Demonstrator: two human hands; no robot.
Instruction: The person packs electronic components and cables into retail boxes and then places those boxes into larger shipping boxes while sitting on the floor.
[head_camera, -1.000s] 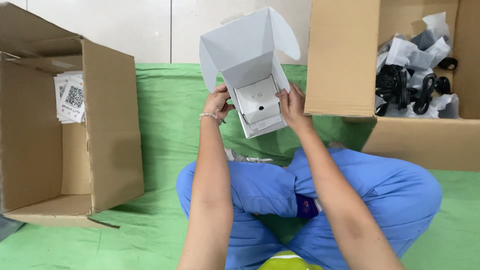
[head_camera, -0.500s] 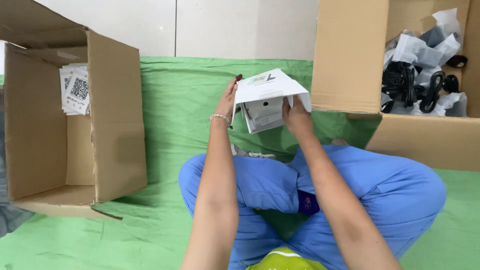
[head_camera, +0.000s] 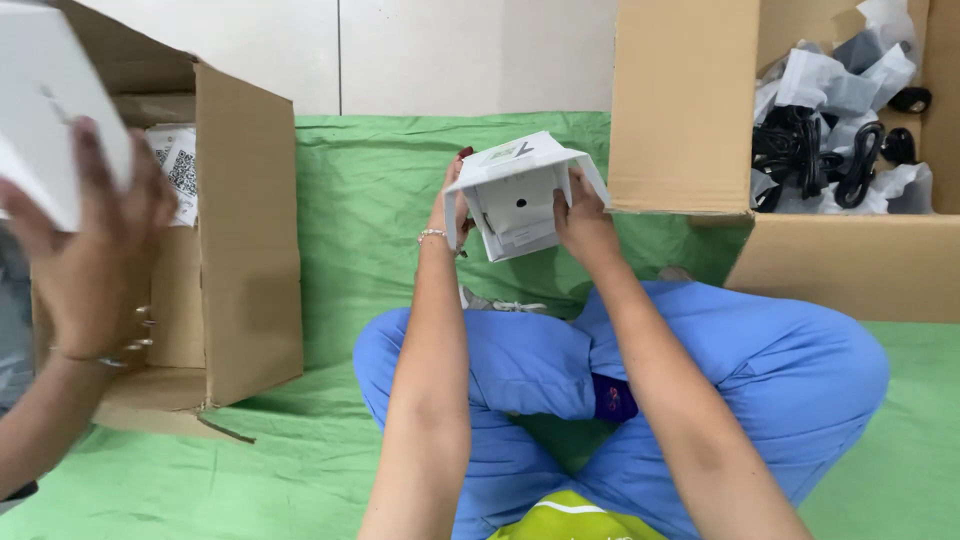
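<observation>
I hold a small white carton (head_camera: 520, 195) in front of me with both hands, its lid folded down over the top. My left hand (head_camera: 451, 205) grips its left side and my right hand (head_camera: 580, 222) grips its right side. A white insert with a dark round hole shows in the open front. I sit cross-legged in blue trousers (head_camera: 640, 380) on a green cloth (head_camera: 380, 200).
An open cardboard box (head_camera: 240, 240) with printed white packs stands at the left. Another cardboard box (head_camera: 690, 110) at the right holds black cables and grey bags (head_camera: 830, 120). Another person's hand (head_camera: 90, 250) at the far left holds a white carton (head_camera: 50, 130).
The carton's lid has come down from wide open to folded over the top. Another person's hand with a white carton has come into view at the left.
</observation>
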